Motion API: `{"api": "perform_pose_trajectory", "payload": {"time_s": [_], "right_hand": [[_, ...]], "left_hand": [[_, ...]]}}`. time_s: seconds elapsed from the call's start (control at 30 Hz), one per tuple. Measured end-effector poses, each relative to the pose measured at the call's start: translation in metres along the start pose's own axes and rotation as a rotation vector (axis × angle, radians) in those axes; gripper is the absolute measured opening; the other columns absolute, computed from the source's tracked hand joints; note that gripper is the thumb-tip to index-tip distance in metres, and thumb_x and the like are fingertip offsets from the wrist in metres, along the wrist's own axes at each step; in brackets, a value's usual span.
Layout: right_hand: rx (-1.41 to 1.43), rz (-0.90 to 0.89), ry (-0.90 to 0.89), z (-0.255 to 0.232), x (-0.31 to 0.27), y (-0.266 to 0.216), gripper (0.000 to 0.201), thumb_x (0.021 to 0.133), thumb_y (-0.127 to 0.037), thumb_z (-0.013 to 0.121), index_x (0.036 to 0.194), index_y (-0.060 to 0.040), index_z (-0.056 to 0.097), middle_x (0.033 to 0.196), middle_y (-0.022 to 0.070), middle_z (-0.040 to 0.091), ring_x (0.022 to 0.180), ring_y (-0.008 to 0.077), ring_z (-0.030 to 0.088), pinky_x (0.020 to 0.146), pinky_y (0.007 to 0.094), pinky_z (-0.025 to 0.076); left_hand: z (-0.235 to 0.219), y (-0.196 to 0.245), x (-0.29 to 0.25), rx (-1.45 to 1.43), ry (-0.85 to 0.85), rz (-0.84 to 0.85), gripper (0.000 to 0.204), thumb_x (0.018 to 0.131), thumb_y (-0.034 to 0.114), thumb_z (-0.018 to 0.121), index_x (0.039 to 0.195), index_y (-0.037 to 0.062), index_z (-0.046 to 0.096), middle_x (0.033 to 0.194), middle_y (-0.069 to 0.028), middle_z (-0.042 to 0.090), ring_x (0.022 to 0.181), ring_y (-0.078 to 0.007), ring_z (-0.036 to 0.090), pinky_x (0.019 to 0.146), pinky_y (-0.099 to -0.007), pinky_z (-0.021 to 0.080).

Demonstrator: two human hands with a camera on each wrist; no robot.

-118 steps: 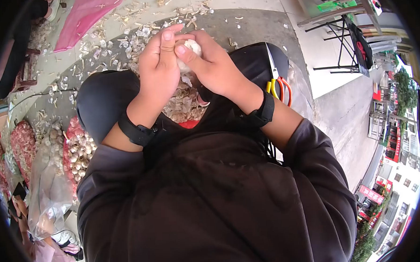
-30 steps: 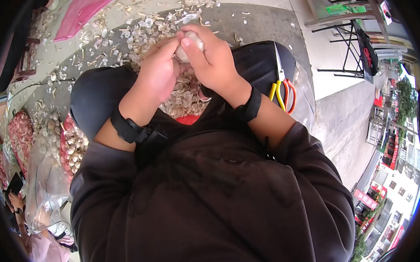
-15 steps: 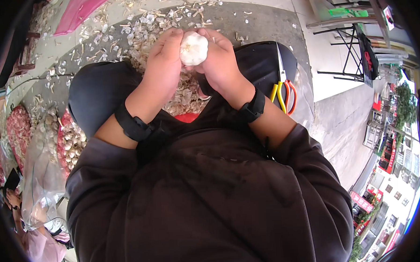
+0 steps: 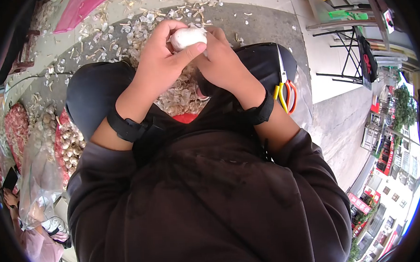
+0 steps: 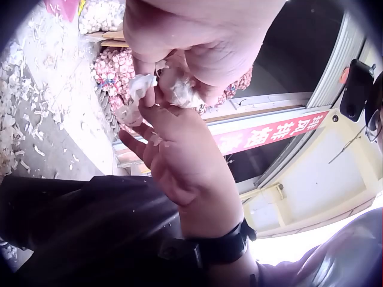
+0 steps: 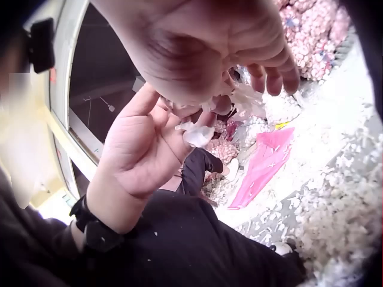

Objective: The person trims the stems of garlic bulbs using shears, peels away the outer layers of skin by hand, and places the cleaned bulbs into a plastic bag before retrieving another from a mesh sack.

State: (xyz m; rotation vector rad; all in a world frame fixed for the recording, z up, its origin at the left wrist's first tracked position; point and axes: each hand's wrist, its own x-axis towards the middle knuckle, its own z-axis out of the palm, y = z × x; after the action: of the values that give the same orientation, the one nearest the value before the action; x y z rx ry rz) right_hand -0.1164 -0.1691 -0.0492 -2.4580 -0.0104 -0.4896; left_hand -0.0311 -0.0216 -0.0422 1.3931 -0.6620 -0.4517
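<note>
A white garlic bulb [image 4: 187, 37] is held up between both hands over the lap, turned on its side. My left hand [image 4: 162, 56] grips it, thumb laid along the near side and fingers curled behind. Against the bulb's right end is my right hand [image 4: 222, 60], its fingers bent at the ragged papery top, its thumb mostly hidden. In the left wrist view a loose flake of garlic skin [image 5: 142, 85] sticks out by the fingertips. The right wrist view shows another piece of skin [image 6: 196, 134] hanging below the left fingers.
Yellow-and-orange-handled scissors [image 4: 284, 91] lie on the right thigh. Below the hands, garlic skins [image 4: 182, 97] are heaped between the knees, and more litter the floor. Net sacks of garlic bulbs [image 4: 72, 148] stand at the left, near a seated person [image 4: 41, 248].
The bulb has turned from facing the head camera onto its side. My left thumb has come across it, and the right hand has shifted to its right end.
</note>
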Motion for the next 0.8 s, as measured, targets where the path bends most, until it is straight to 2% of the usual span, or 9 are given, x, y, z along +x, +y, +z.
{"api": "perform_pose_trajectory", "payload": {"time_s": [0.03,0.07,0.17,0.27,0.37,0.47,0.57,0.67,0.8], "right_hand": [[0.115,0.108,-0.041,-0.012,0.002,-0.018,0.051,0.082,-0.006,0.064,0.130,0.0000,0.047,0.103,0.0226,0.064,0.088,0.0332,0.067,0.072,0.0409,0.055],[0.247,0.181,-0.102,-0.017,0.005,-0.025,0.055,0.084,-0.008,0.064,0.134,-0.0007,0.043,0.106,0.0217,0.062,0.093,0.0314,0.065,0.076,0.0398,0.054],[0.651,0.364,-0.299,-0.028,0.010,-0.033,0.062,0.092,-0.011,0.062,0.145,-0.0046,0.030,0.117,0.0164,0.058,0.117,0.0245,0.055,0.092,0.0361,0.048],[0.542,0.068,-0.045,-0.009,0.004,-0.034,0.055,0.095,-0.024,0.060,0.139,-0.0015,0.035,0.096,0.0179,0.064,0.081,0.0272,0.066,0.072,0.0328,0.053],[0.567,0.091,0.012,-0.011,0.005,-0.044,0.052,0.097,-0.025,0.057,0.138,-0.0017,0.036,0.090,0.0151,0.065,0.078,0.0262,0.067,0.072,0.0335,0.053],[0.653,0.152,0.056,-0.005,0.003,-0.051,0.050,0.099,-0.026,0.054,0.138,-0.0011,0.036,0.088,0.0130,0.065,0.075,0.0234,0.066,0.073,0.0330,0.053],[0.674,0.194,0.058,-0.011,0.000,-0.055,0.049,0.099,-0.024,0.052,0.139,-0.0005,0.037,0.089,0.0141,0.065,0.074,0.0216,0.066,0.073,0.0321,0.053],[0.710,0.155,0.127,-0.004,-0.001,-0.055,0.048,0.100,-0.022,0.051,0.140,0.0004,0.037,0.090,0.0154,0.065,0.075,0.0204,0.067,0.072,0.0317,0.053],[0.624,0.145,0.138,-0.002,-0.003,-0.058,0.047,0.099,-0.018,0.049,0.140,0.0022,0.036,0.093,0.0179,0.065,0.077,0.0235,0.067,0.073,0.0326,0.053]], "left_hand": [[-0.001,0.003,0.001,-0.026,0.009,-0.056,0.045,0.086,0.021,0.076,0.119,0.0015,0.052,0.097,-0.0061,0.062,0.084,-0.0103,0.060,0.068,-0.0254,0.051],[0.001,0.012,-0.001,-0.201,0.047,-0.197,0.041,0.089,0.023,0.073,0.118,-0.0007,0.056,0.093,-0.0065,0.063,0.083,-0.0100,0.060,0.069,-0.0246,0.051],[-0.001,0.014,-0.003,-0.038,0.068,-0.204,0.039,0.093,0.029,0.067,0.116,-0.0015,0.061,0.092,-0.0056,0.064,0.083,-0.0097,0.061,0.066,-0.0244,0.051],[0.004,0.012,-0.003,-0.171,0.101,-0.155,0.039,0.096,0.035,0.061,0.114,0.0005,0.065,0.090,-0.0029,0.064,0.078,-0.0069,0.059,0.061,-0.0212,0.048],[0.002,0.018,-0.006,-0.236,0.056,-0.220,0.040,0.099,0.037,0.056,0.119,0.0032,0.063,0.091,-0.0007,0.064,0.073,-0.0049,0.055,0.061,-0.0199,0.045],[0.003,0.013,-0.007,-0.327,0.009,-0.112,0.040,0.101,0.037,0.051,0.124,0.0048,0.060,0.091,0.0002,0.063,0.072,-0.0038,0.051,0.061,-0.0192,0.042],[0.004,0.015,-0.007,-0.311,0.001,-0.120,0.041,0.102,0.035,0.047,0.127,0.0047,0.058,0.091,0.0006,0.063,0.072,-0.0042,0.051,0.062,-0.0202,0.043],[0.003,0.016,-0.007,-0.290,0.005,-0.094,0.039,0.102,0.034,0.048,0.126,0.0043,0.059,0.092,0.0008,0.063,0.073,-0.0043,0.051,0.062,-0.0197,0.042],[0.004,0.018,-0.008,-0.377,0.028,-0.149,0.035,0.102,0.030,0.049,0.123,0.0040,0.060,0.094,-0.0010,0.064,0.078,-0.0061,0.056,0.065,-0.0217,0.046]]}}
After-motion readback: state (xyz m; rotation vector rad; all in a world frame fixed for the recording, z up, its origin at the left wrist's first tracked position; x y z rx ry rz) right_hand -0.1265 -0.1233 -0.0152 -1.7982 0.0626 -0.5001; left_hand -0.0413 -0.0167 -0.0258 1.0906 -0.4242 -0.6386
